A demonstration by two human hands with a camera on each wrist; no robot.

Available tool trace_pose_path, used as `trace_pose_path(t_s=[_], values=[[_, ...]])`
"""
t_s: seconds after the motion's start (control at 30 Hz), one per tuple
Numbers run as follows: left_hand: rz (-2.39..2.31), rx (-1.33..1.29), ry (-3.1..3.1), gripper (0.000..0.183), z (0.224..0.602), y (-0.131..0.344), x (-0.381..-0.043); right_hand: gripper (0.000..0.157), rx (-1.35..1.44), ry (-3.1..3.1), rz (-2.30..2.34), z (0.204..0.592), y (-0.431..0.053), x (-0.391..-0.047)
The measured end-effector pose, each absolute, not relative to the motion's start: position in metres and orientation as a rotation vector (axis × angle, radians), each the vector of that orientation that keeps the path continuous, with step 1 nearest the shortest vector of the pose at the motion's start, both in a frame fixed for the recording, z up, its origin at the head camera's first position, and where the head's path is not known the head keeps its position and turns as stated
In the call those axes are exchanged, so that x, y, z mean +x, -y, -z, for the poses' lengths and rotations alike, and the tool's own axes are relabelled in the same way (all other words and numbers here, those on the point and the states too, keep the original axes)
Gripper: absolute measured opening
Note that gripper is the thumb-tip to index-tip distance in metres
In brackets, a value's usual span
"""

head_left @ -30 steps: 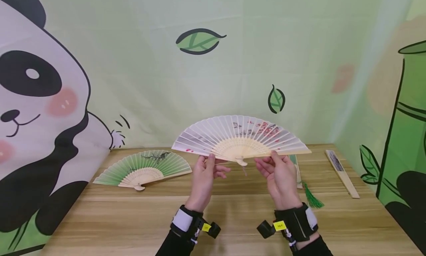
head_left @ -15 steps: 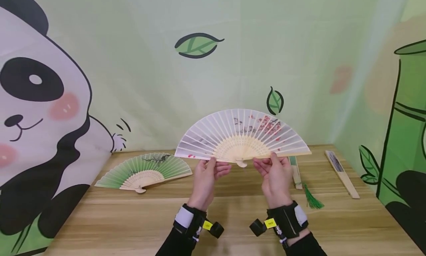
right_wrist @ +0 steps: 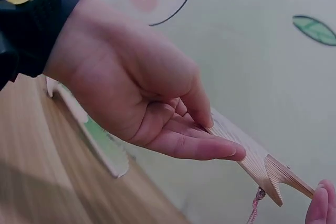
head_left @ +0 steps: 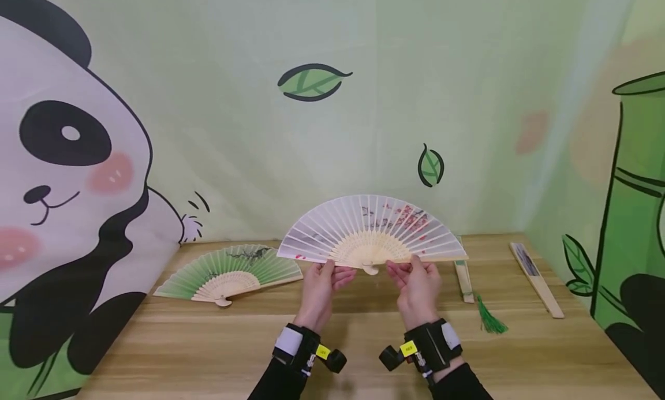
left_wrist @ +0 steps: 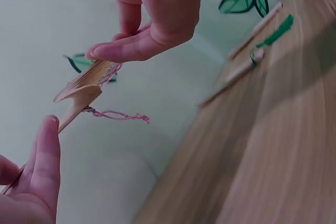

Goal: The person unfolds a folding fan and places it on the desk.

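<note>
A spread folding fan, white with red blossoms and pale wooden ribs, is held up above the table near its back edge. My left hand pinches its left lower edge between thumb and fingers. On the other side, my right hand pinches the right lower edge. The fan's curved pivot end sits between both hands, and a pink cord hangs from it in the left wrist view. Seen edge-on in the right wrist view, the ribs run between the fingers of both hands.
An open green folding fan lies at the back left. Behind my right hand lies a closed fan with a green tassel. Another closed fan lies farther right. A printed cloth backdrop rises behind the wooden table.
The fan first tilts more upright, then sinks a little. My right hand has shifted left, with the fan's right edge. The head view has tipped upward slightly. Both hands keep their grip.
</note>
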State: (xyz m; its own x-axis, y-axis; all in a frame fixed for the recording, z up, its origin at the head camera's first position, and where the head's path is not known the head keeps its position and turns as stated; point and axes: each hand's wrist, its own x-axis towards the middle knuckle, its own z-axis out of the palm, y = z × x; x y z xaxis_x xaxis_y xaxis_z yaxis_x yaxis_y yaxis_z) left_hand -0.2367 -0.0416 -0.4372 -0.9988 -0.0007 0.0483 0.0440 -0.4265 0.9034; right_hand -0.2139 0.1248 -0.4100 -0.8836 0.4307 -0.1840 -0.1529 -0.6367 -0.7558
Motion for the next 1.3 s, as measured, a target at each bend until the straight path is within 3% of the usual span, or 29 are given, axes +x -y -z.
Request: trace_pose_path(t_s=[0.47, 0.73, 1.3], values=[[2.775, 0.136, 1.588, 0.022, 0.486, 0.045, -0.242, 0.013, -0.731, 1.094, -2.549, 0.46, -0.116, -0.232], [2.811, 0.152, 1.613, 0.029, 0.496, 0.046, -0.243, 0.012, -0.775, 1.087, -2.544, 0.468, -0.116, -0.236], [2.902, 0.304, 1.663, 0.025, 0.502, 0.032, -0.272, 0.008, -0.855, 1.079, -2.535, 0.475, -0.131, -0.249]])
